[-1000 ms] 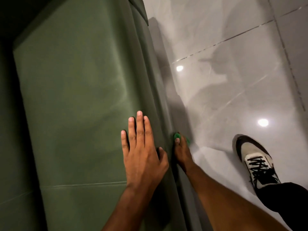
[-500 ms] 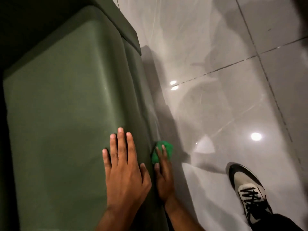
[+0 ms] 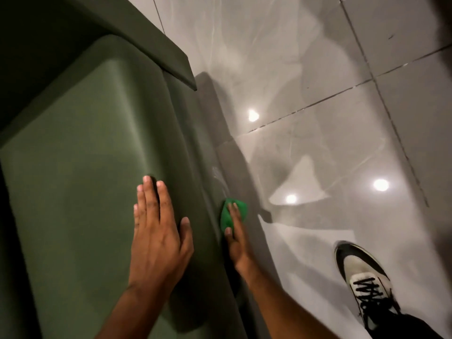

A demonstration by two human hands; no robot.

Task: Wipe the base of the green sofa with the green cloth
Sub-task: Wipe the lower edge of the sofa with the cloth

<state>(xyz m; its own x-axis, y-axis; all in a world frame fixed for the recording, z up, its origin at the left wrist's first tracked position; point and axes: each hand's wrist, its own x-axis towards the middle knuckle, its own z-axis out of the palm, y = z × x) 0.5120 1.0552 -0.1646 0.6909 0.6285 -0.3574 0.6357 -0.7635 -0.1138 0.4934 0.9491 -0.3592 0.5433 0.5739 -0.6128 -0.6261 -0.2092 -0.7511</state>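
The green sofa (image 3: 80,167) fills the left half of the view, seen from above. Its front face drops down to the base (image 3: 215,182) beside the floor. My left hand (image 3: 157,231) lies flat on the seat cushion near its front edge, fingers together, holding nothing. My right hand (image 3: 236,241) reaches down the sofa's front and presses the bright green cloth (image 3: 233,212) against the base. The cloth sticks out past my fingertips; the rest of it is hidden under my hand.
Glossy grey floor tiles (image 3: 330,148) with dark grout lines and bright light reflections stretch to the right. My foot in a black and white sneaker (image 3: 362,282) stands on the floor at the lower right. The sofa's armrest (image 3: 156,42) runs across the upper left.
My right hand has slid the cloth forward along the base, and more of the cloth now shows. The view has shifted toward the armrest end. My left hand stays flat on the cushion.
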